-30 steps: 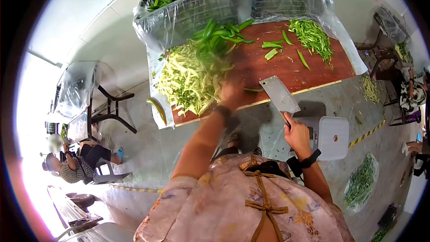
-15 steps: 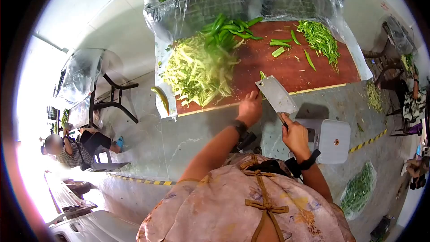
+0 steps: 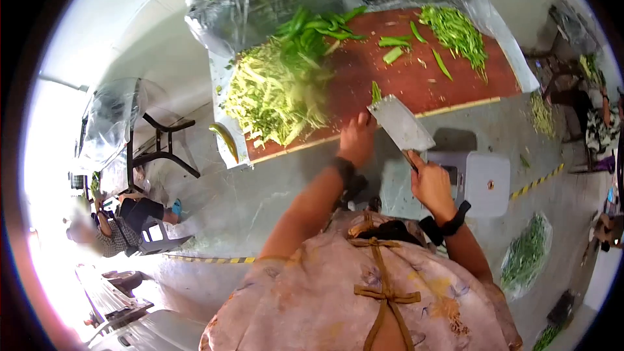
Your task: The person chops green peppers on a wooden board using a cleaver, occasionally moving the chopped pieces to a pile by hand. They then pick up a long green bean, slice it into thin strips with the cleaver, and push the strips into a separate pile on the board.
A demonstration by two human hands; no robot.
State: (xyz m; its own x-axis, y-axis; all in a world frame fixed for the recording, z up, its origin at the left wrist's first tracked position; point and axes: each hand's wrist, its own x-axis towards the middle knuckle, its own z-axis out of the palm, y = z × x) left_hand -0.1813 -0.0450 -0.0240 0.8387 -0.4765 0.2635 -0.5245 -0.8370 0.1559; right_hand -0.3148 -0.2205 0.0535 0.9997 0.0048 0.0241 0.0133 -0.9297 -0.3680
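Observation:
My right hand (image 3: pixel 430 185) grips the dark handle of a cleaver (image 3: pixel 402 123). Its broad blade tilts over the front edge of the wooden cutting board (image 3: pixel 354 94). By the blade's far corner lies a piece of green pepper (image 3: pixel 376 93). My left hand (image 3: pixel 357 142) rests at the board's front edge, left of the blade, with fingers curled down; what is under them is hidden. A big heap of pale green shreds (image 3: pixel 270 101) covers the board's left side, with whole green peppers (image 3: pixel 318 29) behind it. Sliced green strips (image 3: pixel 455 32) are piled at the right.
Plastic-lined crates (image 3: pixel 279 6) stand behind the board, one with peppers. A yellowish pepper (image 3: pixel 224 140) lies at the left corner. Below right are a white box (image 3: pixel 487 184) and a bag of greens (image 3: pixel 526 253). Another person (image 3: pixel 117 231) sits at far left.
The view has shifted, so the board and crates sit a little higher and farther left. Both hands stay near the board's front edge, the cleaver still in my right hand.

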